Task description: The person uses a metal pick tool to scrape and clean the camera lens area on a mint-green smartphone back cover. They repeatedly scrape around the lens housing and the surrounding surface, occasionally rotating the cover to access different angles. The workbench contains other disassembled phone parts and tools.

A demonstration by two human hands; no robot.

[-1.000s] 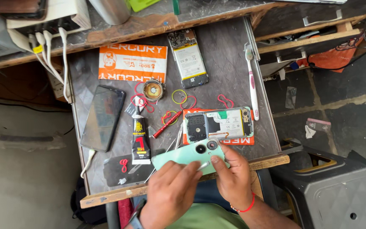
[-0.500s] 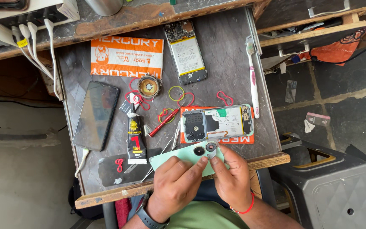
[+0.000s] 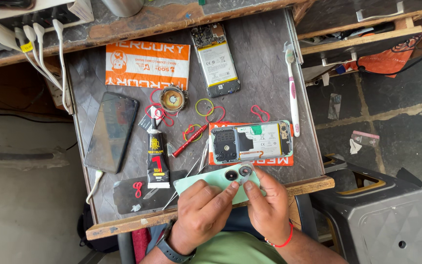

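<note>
Both hands on the mint-green back cover (image 3: 206, 182), held at the near edge of the work tray (image 3: 269, 63), just in front of the opened phone (image 3: 251, 142) on its orange packet (image 3: 250, 157). My left hand (image 3: 199, 215) pinches the cover from below, thumb tip beside the left camera ring; my right hand (image 3: 268, 210) has thumb and forefinger closed on the cover right at the second lens ring (image 3: 245, 170), which looks greyer, maybe film or a loose lens glass, can't tell at this size. To do this well, I reckon: keep the cover flat and braced against the wooden lip (image 3: 313, 185), press only on the ring rim, not the glass, and keep fingertips clean. Glue tube (image 3: 157, 159) lies just to the left, cap end toward me; red screwdriver (image 3: 190, 140) and tweezers (image 3: 191, 168) between it and the phone, all within reach. Risk as I see it: smudging the lens or flexing the thin cover. Spare dark phone (image 3: 111, 131) and second opened phone (image 3: 216, 59) are well apart, no interference.
</note>
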